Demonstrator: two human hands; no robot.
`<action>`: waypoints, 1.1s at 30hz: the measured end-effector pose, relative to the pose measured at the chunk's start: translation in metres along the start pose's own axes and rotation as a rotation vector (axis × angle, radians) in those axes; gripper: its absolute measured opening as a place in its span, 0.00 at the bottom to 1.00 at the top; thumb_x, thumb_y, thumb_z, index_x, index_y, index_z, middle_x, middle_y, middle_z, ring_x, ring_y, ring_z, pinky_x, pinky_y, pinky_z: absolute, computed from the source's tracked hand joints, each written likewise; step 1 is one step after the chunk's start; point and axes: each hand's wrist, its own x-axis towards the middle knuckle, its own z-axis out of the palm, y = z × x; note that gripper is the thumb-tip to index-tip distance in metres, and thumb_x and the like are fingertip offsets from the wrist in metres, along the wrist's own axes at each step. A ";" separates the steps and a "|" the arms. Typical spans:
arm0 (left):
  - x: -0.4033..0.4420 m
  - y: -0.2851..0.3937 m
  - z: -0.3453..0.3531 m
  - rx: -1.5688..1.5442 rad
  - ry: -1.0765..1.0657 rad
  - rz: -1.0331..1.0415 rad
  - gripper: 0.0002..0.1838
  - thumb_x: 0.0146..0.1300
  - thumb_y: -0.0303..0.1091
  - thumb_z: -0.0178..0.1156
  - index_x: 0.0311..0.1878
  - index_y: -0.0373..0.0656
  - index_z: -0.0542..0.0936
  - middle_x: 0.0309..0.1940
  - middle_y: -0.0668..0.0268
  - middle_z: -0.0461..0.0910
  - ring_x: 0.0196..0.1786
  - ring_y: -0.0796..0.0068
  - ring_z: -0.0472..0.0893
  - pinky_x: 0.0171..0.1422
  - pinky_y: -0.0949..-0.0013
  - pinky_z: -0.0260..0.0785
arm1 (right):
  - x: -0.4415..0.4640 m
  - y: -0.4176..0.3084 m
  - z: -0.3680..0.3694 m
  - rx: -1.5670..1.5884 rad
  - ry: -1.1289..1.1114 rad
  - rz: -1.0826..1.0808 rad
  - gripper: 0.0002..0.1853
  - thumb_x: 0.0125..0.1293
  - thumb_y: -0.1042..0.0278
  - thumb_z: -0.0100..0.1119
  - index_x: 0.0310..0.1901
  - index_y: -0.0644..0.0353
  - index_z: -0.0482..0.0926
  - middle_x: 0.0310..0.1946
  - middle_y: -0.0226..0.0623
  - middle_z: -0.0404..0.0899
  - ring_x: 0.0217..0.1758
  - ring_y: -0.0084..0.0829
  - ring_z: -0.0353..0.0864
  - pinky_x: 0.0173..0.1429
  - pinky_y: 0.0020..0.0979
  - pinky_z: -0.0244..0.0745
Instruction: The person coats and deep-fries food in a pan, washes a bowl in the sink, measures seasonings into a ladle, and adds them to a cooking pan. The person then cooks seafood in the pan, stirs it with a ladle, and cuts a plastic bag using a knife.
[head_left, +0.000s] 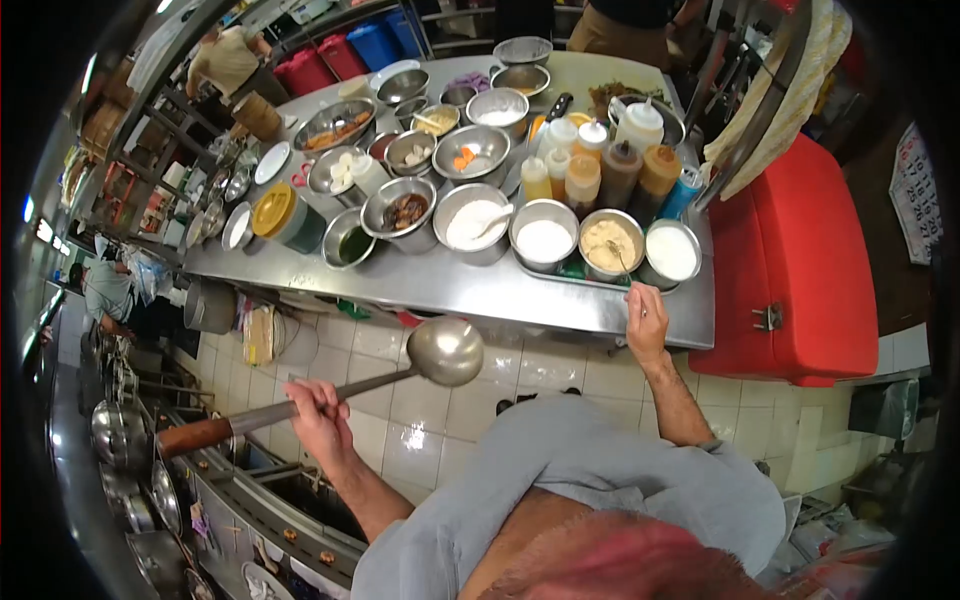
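My left hand (pixel 322 412) is wrapped round the shaft of a long metal wok ladle (pixel 446 352). Its wooden handle end (pixel 195 437) points left, and its round bowl hangs over the floor in front of the table. At the table's front edge my right hand (pixel 648 318) is closed, pinching the handle of a small spoon (pixel 622 262). That spoon dips into a metal bowl of pale tan paste (pixel 608 240). Beside the paste stand a bowl of white powder (pixel 545 240) on the left and a bowl of white grains or powder (pixel 673 250) on the right.
The steel table (pixel 450 285) carries several ingredient bowls, squeeze bottles (pixel 620 168) and a yellow-lidded tub (pixel 275 208). A red insulated box (pixel 790 270) stands at the right. A stove (pixel 300 530) is at lower left. Other people (pixel 225 60) are farther back.
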 end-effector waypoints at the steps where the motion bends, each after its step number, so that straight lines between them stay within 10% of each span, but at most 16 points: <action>1: 0.002 -0.002 0.003 -0.035 -0.009 -0.020 0.21 0.67 0.50 0.44 0.25 0.46 0.61 0.18 0.72 0.58 0.20 0.83 0.62 0.15 0.80 0.55 | -0.009 0.002 0.001 0.084 0.013 0.104 0.06 0.63 0.77 0.50 0.40 0.69 0.74 0.33 0.45 0.75 0.35 0.37 0.76 0.39 0.30 0.72; 22: -0.002 -0.079 0.080 -0.073 -0.076 -0.056 0.20 0.68 0.47 0.46 0.24 0.43 0.63 0.18 0.69 0.63 0.20 0.81 0.63 0.19 0.77 0.58 | 0.030 -0.046 0.047 0.547 -0.005 0.221 0.09 0.66 0.75 0.47 0.40 0.71 0.74 0.32 0.41 0.76 0.35 0.26 0.77 0.37 0.26 0.74; 33: -0.007 -0.074 0.083 0.067 -0.156 -0.063 0.22 0.65 0.49 0.50 0.24 0.41 0.65 0.19 0.67 0.66 0.22 0.81 0.65 0.21 0.77 0.62 | 0.038 -0.038 0.095 0.180 -0.117 0.003 0.06 0.61 0.74 0.51 0.37 0.66 0.76 0.28 0.44 0.76 0.30 0.39 0.77 0.34 0.33 0.71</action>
